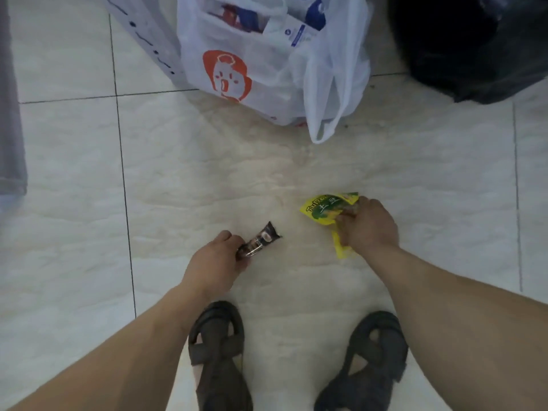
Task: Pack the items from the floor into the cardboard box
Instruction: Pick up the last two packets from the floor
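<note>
Head camera looks straight down at two snack packets in the person's hands, low over the pale tiled floor (296,179). A small dark brown packet (261,240) is pinched at its near end by the left hand (218,262), fingers curled round it, its far end pointing up and to the right. A yellow and green packet (327,213) sits in the right hand (367,225), whose fingers are clamped over its right side, with a yellow corner poking out below the knuckles. The two packets are well apart. Both feet in dark sandals (218,351) stand just below the hands. Farther off, a white plastic bag (267,54) with an orange cartoon print holds boxed goods, and a black bag (474,40) lies to its right.
</note>
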